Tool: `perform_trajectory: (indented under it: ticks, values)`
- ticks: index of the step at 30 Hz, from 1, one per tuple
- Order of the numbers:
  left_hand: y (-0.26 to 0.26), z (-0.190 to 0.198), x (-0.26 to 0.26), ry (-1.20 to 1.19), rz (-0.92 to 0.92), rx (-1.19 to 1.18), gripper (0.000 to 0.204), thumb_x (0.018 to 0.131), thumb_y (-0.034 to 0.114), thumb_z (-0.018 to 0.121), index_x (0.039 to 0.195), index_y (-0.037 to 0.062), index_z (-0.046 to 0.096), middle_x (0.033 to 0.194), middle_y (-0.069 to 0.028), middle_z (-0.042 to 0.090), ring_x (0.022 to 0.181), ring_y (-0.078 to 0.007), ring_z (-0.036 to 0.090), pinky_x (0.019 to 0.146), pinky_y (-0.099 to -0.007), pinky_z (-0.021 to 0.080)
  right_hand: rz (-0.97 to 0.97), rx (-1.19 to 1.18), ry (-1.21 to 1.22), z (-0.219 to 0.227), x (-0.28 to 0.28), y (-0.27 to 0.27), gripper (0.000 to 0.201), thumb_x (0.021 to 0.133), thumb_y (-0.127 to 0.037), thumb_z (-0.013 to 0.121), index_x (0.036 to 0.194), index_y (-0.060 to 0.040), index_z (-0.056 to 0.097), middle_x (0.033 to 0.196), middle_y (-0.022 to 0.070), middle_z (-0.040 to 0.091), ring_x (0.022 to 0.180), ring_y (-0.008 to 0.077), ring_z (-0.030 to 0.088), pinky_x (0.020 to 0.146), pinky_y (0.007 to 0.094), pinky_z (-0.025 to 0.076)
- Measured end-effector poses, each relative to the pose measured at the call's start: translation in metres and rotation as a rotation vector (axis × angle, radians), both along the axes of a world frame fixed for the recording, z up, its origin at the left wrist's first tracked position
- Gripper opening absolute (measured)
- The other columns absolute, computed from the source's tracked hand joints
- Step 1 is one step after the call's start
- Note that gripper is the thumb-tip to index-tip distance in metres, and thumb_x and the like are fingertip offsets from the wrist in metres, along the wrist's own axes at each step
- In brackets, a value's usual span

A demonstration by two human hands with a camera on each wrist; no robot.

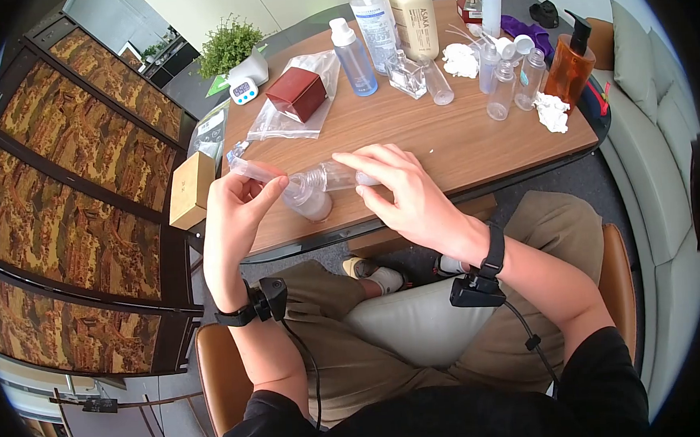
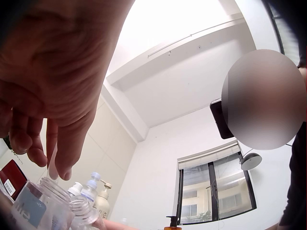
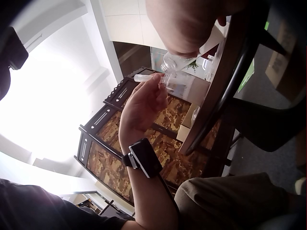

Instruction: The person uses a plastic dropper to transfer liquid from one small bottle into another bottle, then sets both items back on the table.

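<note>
Tabletop [image 1: 474, 147] is carrying one timer [image 1: 243, 90] | one cream bottle [image 1: 414, 24] | two tissue wads [image 1: 552, 114] | one amber pump bottle [image 1: 569, 73] | two hands [image 1: 414, 194] are working over it, around two clear bottles [image 1: 309, 201], one clear tube [image 1: 255, 171]

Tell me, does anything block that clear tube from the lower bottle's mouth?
Nothing visible does: the tube in the left hand is right at the lower bottle, though the tilted bottle is close beside its mouth.

A clear, wide-mouthed plastic bottle [image 1: 310, 205], threaded and uncapped, cloudy whitish near its base, stands upright by the near edge of the brown wooden table [image 1: 474, 151]. At its two o'clock, a smaller clear plastic bottle [image 1: 335, 177] is tipped sideways, threaded neck towards nine. At its ten o'clock, a slim translucent plastic tube [image 1: 256, 170] slants, lower end towards four, near the wide mouth.
</note>
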State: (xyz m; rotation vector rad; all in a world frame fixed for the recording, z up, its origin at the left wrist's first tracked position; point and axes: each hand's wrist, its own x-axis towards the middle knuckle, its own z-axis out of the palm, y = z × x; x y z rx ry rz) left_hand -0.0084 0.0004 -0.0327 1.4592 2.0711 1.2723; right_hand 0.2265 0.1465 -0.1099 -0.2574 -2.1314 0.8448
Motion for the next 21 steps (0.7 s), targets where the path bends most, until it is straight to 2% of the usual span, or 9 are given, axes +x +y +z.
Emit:
perform_trajectory:
  ticks: [21]
  values:
    - [0.0002,0.0016,0.0020,0.000,0.004,-0.005,0.018,0.100,0.017,0.083,0.105,-0.0008,0.082,0.075,0.0077,0.062,0.070,-0.0008,0.046,0.062,-0.0240,0.036,0.009,-0.012,-0.017,0.0016,0.0009,-0.0004,0.052,0.100,-0.001,0.066,0.152,-0.0055,0.065,0.128,0.0127,0.069,0.116,0.0320,0.062,0.110,0.0455,0.048]
